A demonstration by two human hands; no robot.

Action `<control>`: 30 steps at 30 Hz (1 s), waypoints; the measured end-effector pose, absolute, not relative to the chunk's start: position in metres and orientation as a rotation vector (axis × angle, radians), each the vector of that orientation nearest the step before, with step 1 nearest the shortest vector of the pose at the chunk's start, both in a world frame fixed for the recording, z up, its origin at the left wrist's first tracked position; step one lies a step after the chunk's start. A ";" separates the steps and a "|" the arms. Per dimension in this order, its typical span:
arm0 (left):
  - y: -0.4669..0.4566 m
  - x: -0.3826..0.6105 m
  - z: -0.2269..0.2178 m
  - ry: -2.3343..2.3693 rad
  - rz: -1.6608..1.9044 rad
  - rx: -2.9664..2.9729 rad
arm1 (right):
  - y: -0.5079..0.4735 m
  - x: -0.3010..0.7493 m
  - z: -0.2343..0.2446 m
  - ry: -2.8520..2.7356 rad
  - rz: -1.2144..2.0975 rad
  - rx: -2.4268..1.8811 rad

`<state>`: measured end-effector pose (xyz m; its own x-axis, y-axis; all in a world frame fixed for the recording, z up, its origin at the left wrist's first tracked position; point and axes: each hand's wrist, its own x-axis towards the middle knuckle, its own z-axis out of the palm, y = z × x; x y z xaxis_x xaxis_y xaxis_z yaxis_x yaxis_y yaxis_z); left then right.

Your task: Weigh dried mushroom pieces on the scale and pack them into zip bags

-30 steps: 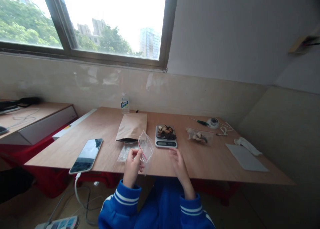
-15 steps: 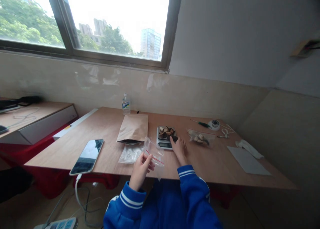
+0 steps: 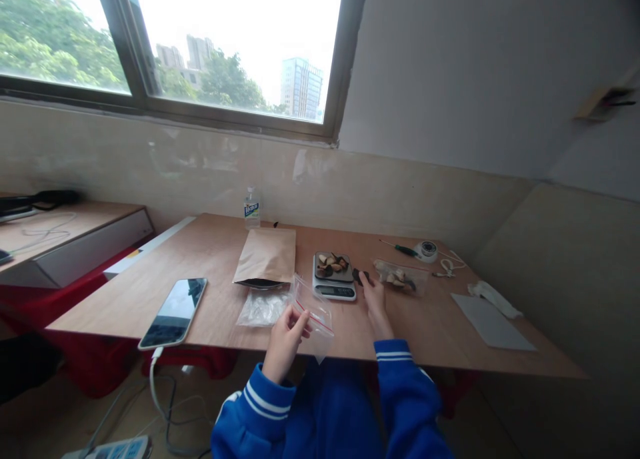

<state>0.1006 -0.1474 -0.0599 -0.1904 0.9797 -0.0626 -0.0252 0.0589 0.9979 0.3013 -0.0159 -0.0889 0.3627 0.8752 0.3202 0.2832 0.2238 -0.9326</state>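
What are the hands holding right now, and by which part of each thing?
Left hand: a clear zip bag, pinched at its red strip. Right hand: a dark piece, held by its right side.

Blown-out daylight from the window [image 3: 240, 25] — dim wall [image 3: 450, 65] at right, soft, stretched edges

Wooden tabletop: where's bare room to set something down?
Bare tabletop: left of the kraft pouch, behind the smartphone; also front right, between the right hand and white sheet, in front of the filled zip bag. Crowded: the centre, with pouch, digital scale, left hand and its clear zip bag close together; back right too, with screwdriver and cable.
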 end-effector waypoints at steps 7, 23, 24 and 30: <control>-0.146 0.101 -0.059 1.336 1.330 1.102 | -0.083 0.254 -0.005 -1.498 1.165 -1.101; -0.149 0.092 -0.057 1.157 1.324 1.158 | -0.111 0.232 -0.014 -2.062 0.923 -1.042; -0.149 0.090 -0.058 1.156 1.329 1.142 | -0.107 0.234 -0.014 -2.015 0.901 -1.041; -0.149 0.084 -0.052 1.187 1.394 1.110 | -0.041 0.238 -0.044 -1.772 0.331 -1.215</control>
<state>0.0836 -0.1493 -0.0521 -0.1258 0.9906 0.0529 -0.1060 -0.0665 0.9921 0.2376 -0.0414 -0.0437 -0.0774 0.8393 0.5382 0.5883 0.4742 -0.6550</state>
